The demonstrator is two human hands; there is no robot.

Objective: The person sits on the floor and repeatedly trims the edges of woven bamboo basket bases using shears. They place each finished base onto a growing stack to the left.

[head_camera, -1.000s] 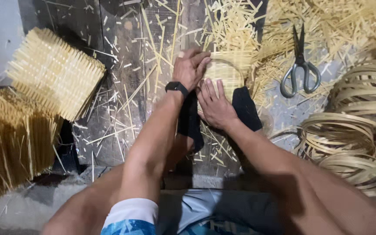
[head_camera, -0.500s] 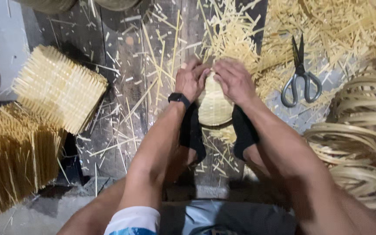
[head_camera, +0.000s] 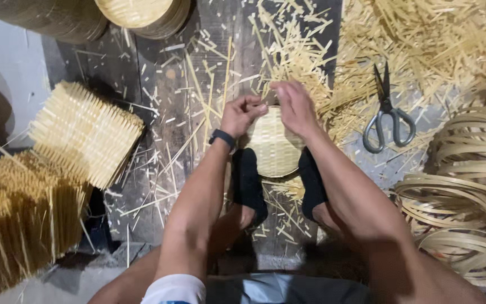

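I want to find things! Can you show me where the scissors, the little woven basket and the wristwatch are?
scissors (head_camera: pixel 388 115): head view, on the pivot where the blades meet the handles.
little woven basket (head_camera: pixel 274 149): head view, on its woven side, between the two feet.
wristwatch (head_camera: pixel 221 137): head view, on the dark band around the left wrist.

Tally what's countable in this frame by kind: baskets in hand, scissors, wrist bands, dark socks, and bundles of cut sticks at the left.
Small woven basket, held between left hand and right hand: 1
Scissors: 1
Black wrist band: 1
Dark socks: 2
Stick bundles: 2
Total: 7
Loose splints and coiled strips are too many to count.
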